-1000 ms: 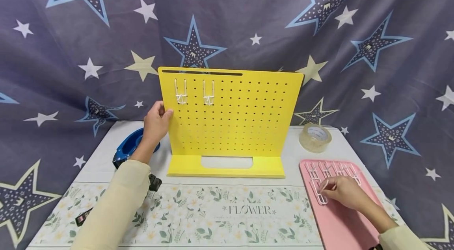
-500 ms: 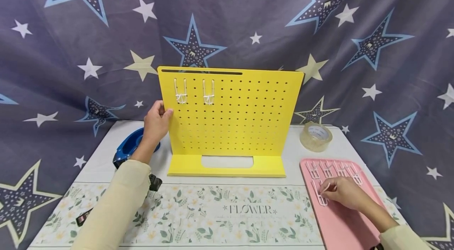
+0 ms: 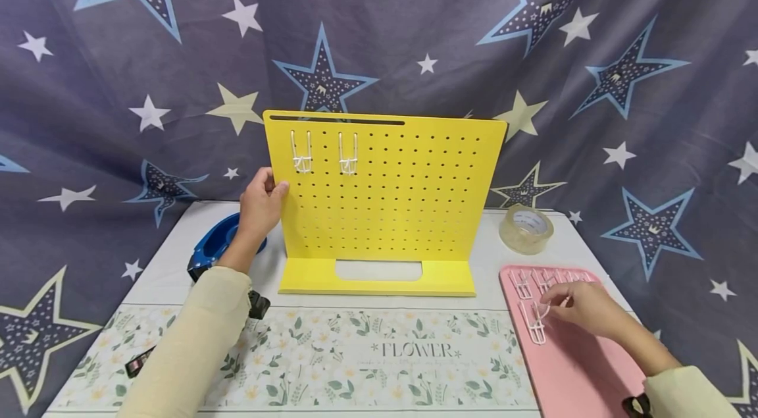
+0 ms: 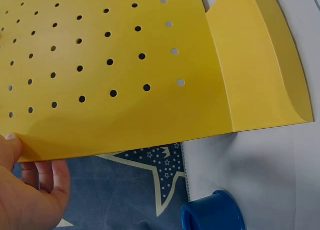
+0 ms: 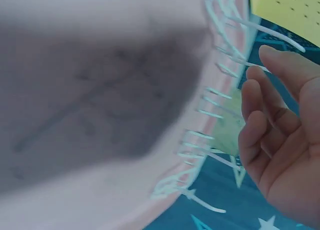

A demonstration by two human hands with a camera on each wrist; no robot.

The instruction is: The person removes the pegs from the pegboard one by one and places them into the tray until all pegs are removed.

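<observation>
Since the earlier frame my right hand (image 3: pixel 583 309) has shifted slightly up and right over the pink tray (image 3: pixel 580 378); at lower right of the head view it is beside the nearest white hook (image 3: pixel 535 324), touching or not I cannot tell; my left hand (image 3: pixel 260 204), left of centre, grips the yellow pegboard (image 3: pixel 391 220); in the left wrist view, at lower left, my thumb laps its edge; in the right wrist view, at right, my loosely bent fingers hold nothing.
</observation>
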